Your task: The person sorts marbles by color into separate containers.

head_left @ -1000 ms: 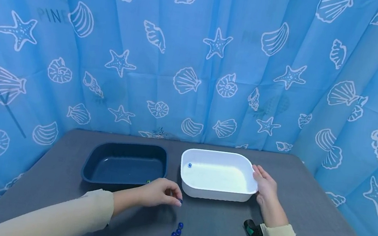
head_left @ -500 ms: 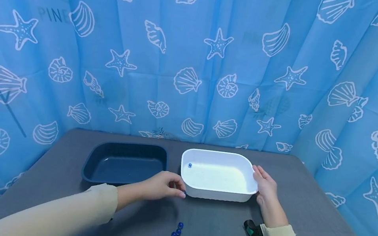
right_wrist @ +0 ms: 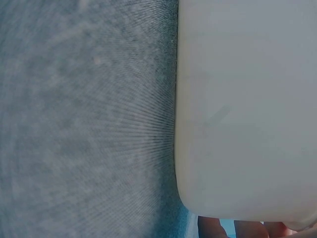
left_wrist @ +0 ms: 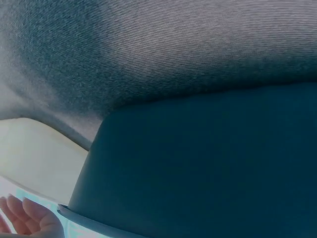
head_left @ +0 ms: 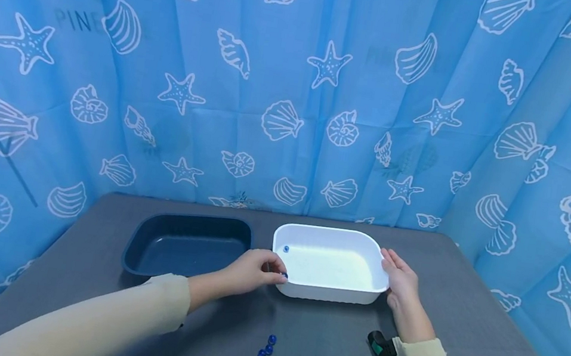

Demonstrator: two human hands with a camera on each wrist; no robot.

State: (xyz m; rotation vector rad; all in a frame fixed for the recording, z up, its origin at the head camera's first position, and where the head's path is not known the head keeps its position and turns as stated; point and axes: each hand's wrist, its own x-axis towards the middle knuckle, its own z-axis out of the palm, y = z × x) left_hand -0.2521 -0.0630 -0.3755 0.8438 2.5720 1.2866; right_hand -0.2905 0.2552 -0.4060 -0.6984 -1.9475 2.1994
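My left hand (head_left: 251, 271) pinches a blue marble (head_left: 284, 274) between thumb and fingertips, right at the near left corner of the white basin (head_left: 327, 293). One blue marble (head_left: 286, 249) lies inside that basin toward its left end. At the basin's right end, my right hand (head_left: 402, 282) grips the rim; in the right wrist view its fingers (right_wrist: 250, 228) show beneath the basin wall (right_wrist: 247, 109). Three more blue marbles (head_left: 269, 350) lie close together on the table in front. The left wrist view catches the left hand's fingers (left_wrist: 29, 214) at the lower corner.
A dark blue basin (head_left: 130, 263) stands left of the white one, its near right corner behind the left hand. A black strap-like object with a green patch (head_left: 377, 345) is beside the right wrist. The grey table (head_left: 327, 352) ends at a blue shell-patterned curtain (head_left: 213, 150).
My left hand has risen and moved forward and slightly right with the blue marble, from over the table to the white basin's rim. My right hand has stayed in place.
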